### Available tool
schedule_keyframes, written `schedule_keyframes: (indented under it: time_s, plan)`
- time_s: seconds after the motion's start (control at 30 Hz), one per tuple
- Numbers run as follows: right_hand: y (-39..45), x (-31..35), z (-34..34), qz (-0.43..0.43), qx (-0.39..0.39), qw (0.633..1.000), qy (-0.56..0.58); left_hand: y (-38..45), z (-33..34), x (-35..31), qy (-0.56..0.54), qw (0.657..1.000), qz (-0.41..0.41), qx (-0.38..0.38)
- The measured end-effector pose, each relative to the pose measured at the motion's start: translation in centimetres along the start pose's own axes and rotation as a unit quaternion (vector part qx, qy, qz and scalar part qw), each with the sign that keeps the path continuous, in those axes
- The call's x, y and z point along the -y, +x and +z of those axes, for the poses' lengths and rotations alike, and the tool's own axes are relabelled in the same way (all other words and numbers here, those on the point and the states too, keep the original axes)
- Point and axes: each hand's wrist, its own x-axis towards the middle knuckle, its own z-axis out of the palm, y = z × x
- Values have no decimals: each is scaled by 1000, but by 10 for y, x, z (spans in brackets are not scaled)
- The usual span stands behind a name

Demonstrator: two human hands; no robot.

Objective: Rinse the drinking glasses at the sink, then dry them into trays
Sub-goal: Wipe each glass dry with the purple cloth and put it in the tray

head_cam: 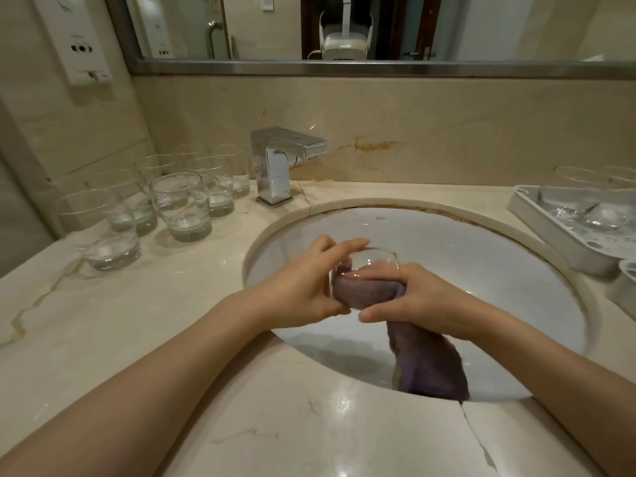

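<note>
Over the sink (pixel 447 242), your left hand (pixel 303 287) curls around a drinking glass (pixel 375 258) tipped sideways, while your right hand (pixel 413 301) grips a purple cloth (pixel 426 352) stuffed into it. More glasses (pixel 179 208) stand left of the sink; a tray (pixel 550 235) sits right.

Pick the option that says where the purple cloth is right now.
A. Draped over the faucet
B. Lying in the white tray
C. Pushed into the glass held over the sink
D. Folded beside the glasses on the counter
C: the right hand pushes the purple cloth into the glass that the left hand holds over the sink, the rest of the cloth trailing down.
</note>
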Motion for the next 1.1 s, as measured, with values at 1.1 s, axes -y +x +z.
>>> schedule_keyframes:
  time_s: [1.1]
  plan:
    - [0, -6, -2, -181, -104, 906, -368, 4, -13, -9, -294, 951, -88, 28]
